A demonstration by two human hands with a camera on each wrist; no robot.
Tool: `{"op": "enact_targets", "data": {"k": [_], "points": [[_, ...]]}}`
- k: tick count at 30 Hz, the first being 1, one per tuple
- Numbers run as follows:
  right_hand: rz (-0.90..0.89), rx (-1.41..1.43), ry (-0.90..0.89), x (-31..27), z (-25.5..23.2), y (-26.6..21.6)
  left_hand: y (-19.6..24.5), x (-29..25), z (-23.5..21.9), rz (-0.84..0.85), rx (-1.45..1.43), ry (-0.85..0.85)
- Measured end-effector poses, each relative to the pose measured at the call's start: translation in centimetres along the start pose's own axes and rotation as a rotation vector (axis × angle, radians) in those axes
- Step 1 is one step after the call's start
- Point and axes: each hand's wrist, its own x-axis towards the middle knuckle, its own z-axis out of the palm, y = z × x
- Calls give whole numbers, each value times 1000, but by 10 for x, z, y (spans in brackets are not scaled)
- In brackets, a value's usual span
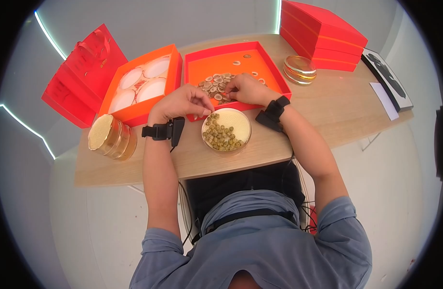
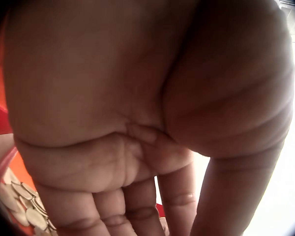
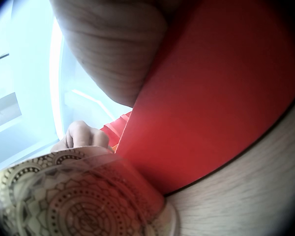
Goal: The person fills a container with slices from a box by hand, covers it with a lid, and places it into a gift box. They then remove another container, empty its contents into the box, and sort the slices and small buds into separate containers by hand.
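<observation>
In the head view a round jar (image 1: 235, 118) with a cream top stands near the table's front edge. Greenish-brown curled pieces (image 1: 222, 137) cover the left and front part of that top. My left hand (image 1: 187, 103) has its thumb and fingertips drawn together right at the jar's rim; I cannot tell whether a piece is between them. My right hand (image 1: 249, 90) reaches into a shallow red box (image 1: 209, 55) with an orange inside, its fingertips pinching at a heap of pale dried slices (image 1: 213, 85). The right wrist view shows the jar's patterned wall (image 3: 83, 216).
Left stand jars with gold tops (image 1: 119, 142), an orange-lined box (image 1: 139, 108) with white round inserts and red gift bags (image 1: 89, 72). To the right are a clear lidded container (image 1: 300, 71), stacked red boxes (image 1: 322, 36), white paper (image 1: 384, 101) and a flat black-and-white box (image 1: 387, 79).
</observation>
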Motion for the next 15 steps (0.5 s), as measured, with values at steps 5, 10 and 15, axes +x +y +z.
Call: {"op": "enact_targets", "data": {"k": [5, 10, 15], "points": [[-6, 18, 7, 0, 1, 2, -11, 13, 1, 93, -30, 328], [-17, 7, 5, 0, 1, 2, -29, 24, 3, 22, 372, 512], [-29, 9, 26, -1, 1, 1, -12, 22, 12, -80, 558, 448]]}}
